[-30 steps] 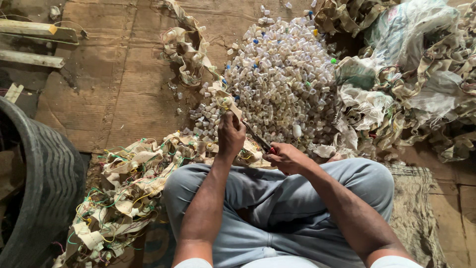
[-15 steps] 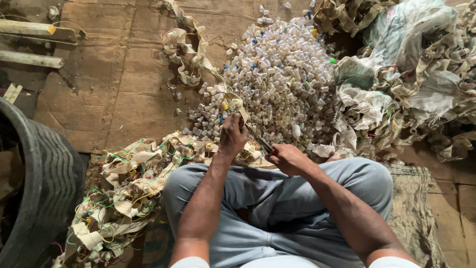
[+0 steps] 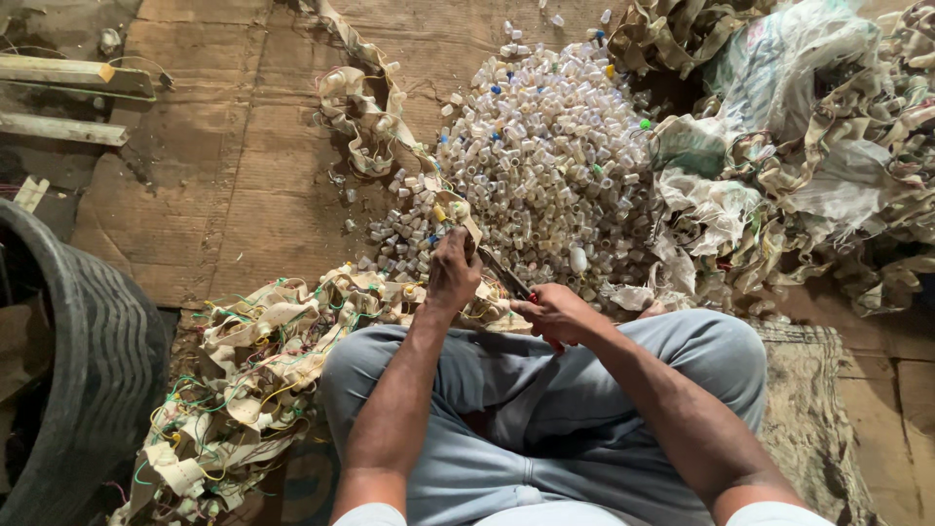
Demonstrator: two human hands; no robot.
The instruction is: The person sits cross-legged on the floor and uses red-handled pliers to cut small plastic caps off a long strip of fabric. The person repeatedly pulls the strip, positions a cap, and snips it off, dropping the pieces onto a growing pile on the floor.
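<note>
Strip [image 3: 450, 209] of beige tape w/ small sockets on it is what both hands work on: it runs from the far edge of the cardboard floor sheet [image 3: 243, 195], loops near its middle, then comes down to the left hand [image 3: 453, 273]. Left hand is clenched round the strip's near end, knuckles up, thumb side toward the pile. Right hand [image 3: 557, 314] is closed on the red handles of cutters [image 3: 506, 275]; dark blades point up-left and meet the strip just beside the left hand's fingers. Can't tell if blades are shut on it.

Pile of small white plastic sockets [image 3: 545, 166], a few blue, green, yellow ones mixed in, sits on the cardboard just beyond the hands, spreading toward its far edge. Heap of cut tape w/ green, yellow, red wires [image 3: 243, 370] lies at the near-left edge of the cardboard, touching the person's left knee. Tangle of uncut strip and sacking [image 3: 808, 166] fills the far-right corner, touching the socket pile. Black tyre [image 3: 88, 351] at the left, off the cardboard. Two wooden battens [image 3: 68, 97] in the far-left corner. Person sits cross-legged in grey-blue trousers [image 3: 545, 409], a worn mat [image 3: 818, 419] under the right knee.
</note>
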